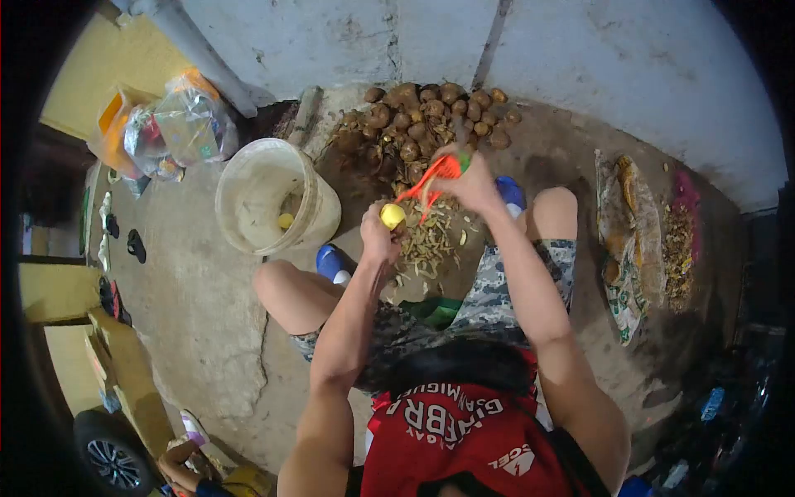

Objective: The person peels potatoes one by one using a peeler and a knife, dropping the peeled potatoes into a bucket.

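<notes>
My left hand (378, 237) is closed around a peeled yellow potato (392, 217), which shows at the top of my fingers. Above and to the right of it, my right hand (474, 184) grips an orange peeler (441, 170), partly smeared by motion. The peeler's lower end is close to the potato; whether they touch I cannot tell. Strips of potato peel (424, 253) lie scattered on the ground between my feet, under my hands. Just beyond them is a heap of brown unpeeled potatoes (410, 124) by the wall.
A white bucket (323, 203) stands left of my hands, with a yellow potato (286, 221) inside. Filled plastic bags (178, 128) sit behind it. Sacks (633, 240) lie on the right. At the lower left are a wheel (112, 451) and another person's hand (180, 464).
</notes>
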A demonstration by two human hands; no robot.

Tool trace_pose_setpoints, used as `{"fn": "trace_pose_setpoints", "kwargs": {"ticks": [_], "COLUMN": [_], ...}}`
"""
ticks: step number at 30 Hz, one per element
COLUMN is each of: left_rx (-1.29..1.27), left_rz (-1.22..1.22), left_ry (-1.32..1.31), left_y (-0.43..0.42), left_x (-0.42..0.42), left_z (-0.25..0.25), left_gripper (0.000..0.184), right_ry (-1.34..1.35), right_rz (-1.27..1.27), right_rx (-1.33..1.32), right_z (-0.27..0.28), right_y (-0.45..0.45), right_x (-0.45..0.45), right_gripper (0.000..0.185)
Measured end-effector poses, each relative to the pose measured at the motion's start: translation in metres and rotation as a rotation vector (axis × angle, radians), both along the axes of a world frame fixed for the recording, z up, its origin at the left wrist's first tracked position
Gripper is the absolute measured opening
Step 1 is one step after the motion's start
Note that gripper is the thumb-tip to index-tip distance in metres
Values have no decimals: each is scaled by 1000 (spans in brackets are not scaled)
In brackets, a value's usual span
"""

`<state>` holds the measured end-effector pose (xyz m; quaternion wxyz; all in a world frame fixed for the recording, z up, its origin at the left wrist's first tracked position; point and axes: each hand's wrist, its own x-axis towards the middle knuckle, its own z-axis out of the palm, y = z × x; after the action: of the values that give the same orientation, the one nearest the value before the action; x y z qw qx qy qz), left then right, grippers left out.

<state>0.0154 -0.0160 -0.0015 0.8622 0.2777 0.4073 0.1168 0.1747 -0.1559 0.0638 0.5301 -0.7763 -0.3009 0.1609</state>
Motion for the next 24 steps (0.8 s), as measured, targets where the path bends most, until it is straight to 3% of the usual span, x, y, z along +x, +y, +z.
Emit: {"fn": "trace_pose_setpoints", "kwargs": {"ticks": [3,6,11,14,17,20,21,22,23,24], "left_rx": [-53,-57,-177,-417,-383,-363,-454,-314,-257,-142], "left_rz": [78,-20,-27,-74,-40,205,257,361,493,518], "left_ry": [39,-74,-177,-267,-185,-131,-302,-418,-474,-656], "left_y": [-18,-10,-3,0,14,51,71,87,107,117], "left_x": [9,-4,-3,-3,-2,1,-3,-6,-11,-15], "left_z": [35,21,25,23,11,-5,-12,-9,-20,-21], "left_gripper": [24,24,23,26,29,34,38,42,48,53], "right_ry": [97,87,-5,76,141,-86,-268,-451,-450,-263], "right_rz": [12,-140,-95,-50,-99,-104,-74,-40,-37,-36], "right_rx": [19,-33,48,109,101,-107,-348,-588,-592,-503], "right_z": [-2,-14,-9,-6,-5,-9,-9,-7,8,33], "right_y": [7,-1,-5,-2,-9,-17,-20,-22,-22,-22], "right_x": [-14,17,20,13,20,31,31,33,36,37], "right_gripper": [47,48,49,51,54,57,60,63,63,68]}}
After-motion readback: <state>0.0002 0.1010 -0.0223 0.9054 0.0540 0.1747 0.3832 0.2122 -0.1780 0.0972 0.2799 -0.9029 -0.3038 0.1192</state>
